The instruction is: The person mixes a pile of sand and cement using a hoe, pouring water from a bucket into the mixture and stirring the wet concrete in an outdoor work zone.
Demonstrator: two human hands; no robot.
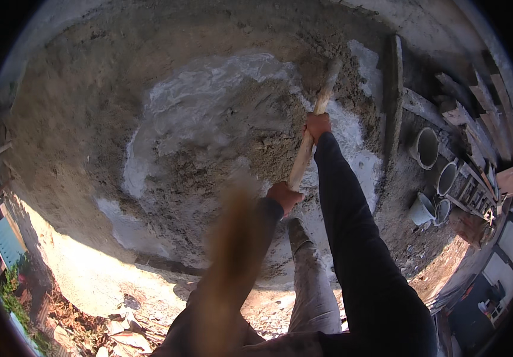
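Both my hands grip the long pale wooden handle of a hoe [304, 156], slanting away from me to the upper right. My right hand [319, 126] wraps round it farther out; my left hand [285, 197] is closed round it nearer my body. At its far end is a brown patch that looks like the blade, not sharp enough to make out fully. Beneath the handle spreads a broad mound of brown sand [256, 143], ringed by pale grey cement-like powder [200, 83]. A blurred brown shape [235, 256] crosses in front of my left forearm; I cannot tell what it is.
A long board [394, 98] borders the mound on the right. Beyond it several buckets [425, 149] lie or stand beside stacked wood planks [482, 122]. My trousered leg [316, 291] is at the near edge. Dry leaves [128, 336] and sunlit ground lie at lower left.
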